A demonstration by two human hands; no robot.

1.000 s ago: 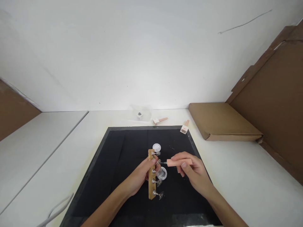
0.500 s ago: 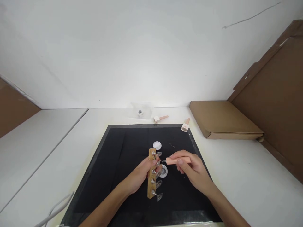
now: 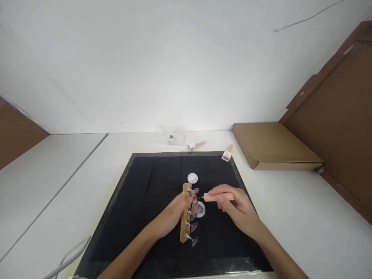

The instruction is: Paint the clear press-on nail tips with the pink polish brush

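Note:
My left hand [image 3: 173,213] grips a wooden bar [image 3: 185,228] near its upper part, thumb on its face. Several metal stems stick out of the bar, each bearing a clear nail-tip-like piece [image 3: 194,241]. In my right hand [image 3: 240,207] a small brush with a pink handle [image 3: 217,197] is pinched between thumb and fingers. Its dark tip points left at the second clear piece from the top; whether they touch I cannot tell. Beneath the pieces sits a small round open jar [image 3: 200,209], partly hidden. A round white lid [image 3: 192,178] lies just beyond the bar.
A black mat [image 3: 139,205] lies under my hands on the white table. Behind it are a clear plastic bag [image 3: 173,137] and two white-and-pink items [image 3: 192,146]. A flat cardboard box [image 3: 279,145] rests at the right. A pale cable [image 3: 66,263] runs at the lower left.
The brush tip has drawn slightly away from the clear piece. The bar has tilted a little, its lower end shifting left. Both hands keep their grips.

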